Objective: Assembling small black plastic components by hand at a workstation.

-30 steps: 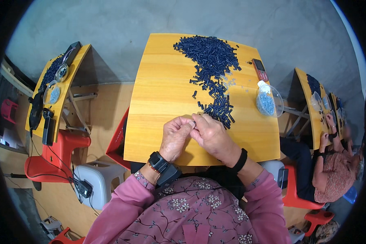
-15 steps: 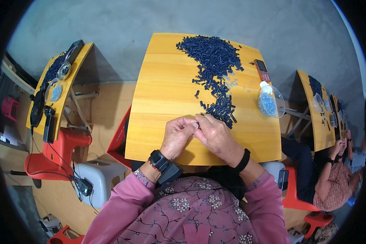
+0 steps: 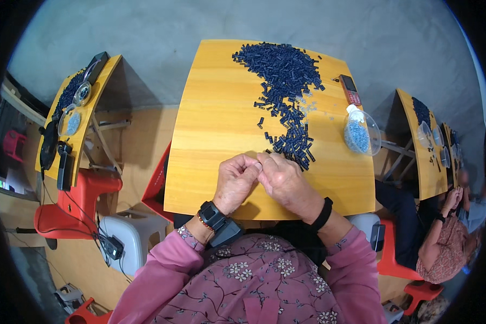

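My left hand (image 3: 236, 181) and my right hand (image 3: 284, 181) meet above the near part of the wooden table (image 3: 216, 119). Thumbs and fingertips are pinched together, and whatever sits between them is hidden. Just beyond my fingers lies the near end of a long pile of small dark blue tubular pieces (image 3: 281, 67), which widens toward the far edge. A few clear little bits (image 3: 306, 102) are scattered beside the pile. To the right stands a clear round tub (image 3: 357, 136) of light blue small parts, with a white piece (image 3: 354, 112) at its rim.
A red mobile phone (image 3: 350, 90) lies near the table's right edge. At left, another table (image 3: 105, 81) carries a dark pile and tubs, with a red stool (image 3: 81, 200) and a grey stool (image 3: 129, 237) beside it. A co-worker (image 3: 443, 243) sits at right by further tables.
The view has shifted slightly. My hands stay pressed together at the same place; the small dark piece seen between the fingertips earlier is now covered.
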Demonstrator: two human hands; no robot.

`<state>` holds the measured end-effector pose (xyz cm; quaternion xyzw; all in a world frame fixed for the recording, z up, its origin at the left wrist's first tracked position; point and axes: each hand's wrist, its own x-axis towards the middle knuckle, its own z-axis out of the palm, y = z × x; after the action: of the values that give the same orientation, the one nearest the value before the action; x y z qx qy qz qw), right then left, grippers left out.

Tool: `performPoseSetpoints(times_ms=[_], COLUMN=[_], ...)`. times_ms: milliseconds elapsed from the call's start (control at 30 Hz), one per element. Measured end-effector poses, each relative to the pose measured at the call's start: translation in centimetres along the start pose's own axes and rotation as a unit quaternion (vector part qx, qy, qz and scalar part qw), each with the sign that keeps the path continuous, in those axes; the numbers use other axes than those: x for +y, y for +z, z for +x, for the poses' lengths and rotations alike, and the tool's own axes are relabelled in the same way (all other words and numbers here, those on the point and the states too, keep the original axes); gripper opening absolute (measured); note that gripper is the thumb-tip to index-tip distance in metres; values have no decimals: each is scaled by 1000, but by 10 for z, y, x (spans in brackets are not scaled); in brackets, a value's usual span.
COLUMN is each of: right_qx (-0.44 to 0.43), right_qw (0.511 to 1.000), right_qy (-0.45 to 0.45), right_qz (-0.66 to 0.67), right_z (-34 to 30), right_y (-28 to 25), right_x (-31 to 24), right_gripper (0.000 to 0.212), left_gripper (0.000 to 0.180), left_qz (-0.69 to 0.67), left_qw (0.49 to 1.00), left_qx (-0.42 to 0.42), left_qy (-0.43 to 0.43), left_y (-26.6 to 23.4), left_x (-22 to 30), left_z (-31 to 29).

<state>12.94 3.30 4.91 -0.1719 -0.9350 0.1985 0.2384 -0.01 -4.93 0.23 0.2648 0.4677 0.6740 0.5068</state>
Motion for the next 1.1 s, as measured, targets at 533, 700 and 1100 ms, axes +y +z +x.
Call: performPoseSetpoints(times_ms=[533, 700, 1100], right_qx=[12, -1, -24], right_qw=[990, 998, 1000], right_qy=[60, 16, -9], right_qz=[127, 52, -7], right_z=[9, 8, 3], right_y=[1, -3, 0], right_x=[4, 1, 7], right_gripper=[33, 32, 17], left_gripper=[9, 9, 9], left_qz=[-91, -121, 2], left_qw=[995, 992, 1000], left_qx=[-30, -22, 5], left_qy=[10, -30, -22], left_y=[-9, -10, -6], left_x=[0, 3, 1], left_z=[0, 0, 4])
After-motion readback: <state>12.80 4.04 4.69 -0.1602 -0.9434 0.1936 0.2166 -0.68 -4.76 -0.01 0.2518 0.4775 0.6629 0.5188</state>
